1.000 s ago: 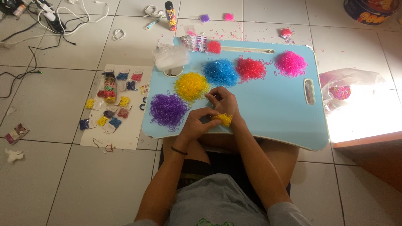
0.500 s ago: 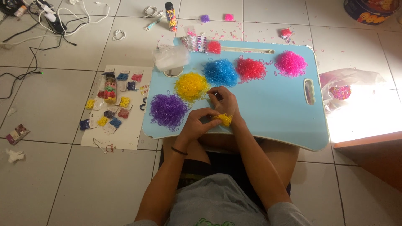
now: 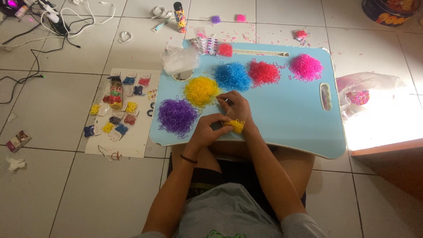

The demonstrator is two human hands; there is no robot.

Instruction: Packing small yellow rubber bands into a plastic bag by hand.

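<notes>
landmark: light-blue lap tray (image 3: 282, 119)
clear plastic bag (image 3: 179, 60): crumpled, on the tray's far-left corner
small packets (image 3: 110, 115): yellow, blue and red, spread on a white sheet left of the tray
tube (image 3: 179, 17): upright, black cap, multicoloured wrap, beyond the tray's far-left corner
round tin (image 3: 390, 11): dark, colourful print, far beyond the tray's right end
small flat pack (image 3: 18, 141): dark red and white, on the floor far left of the tray

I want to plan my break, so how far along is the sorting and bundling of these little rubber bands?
Done: small filled packets lie on the white sheet on the floor. In hand: both hands, left hand and right hand, work a small yellow clump of bands. Left: big purple, yellow, blue, red and pink piles on the light blue lap tray.
</notes>
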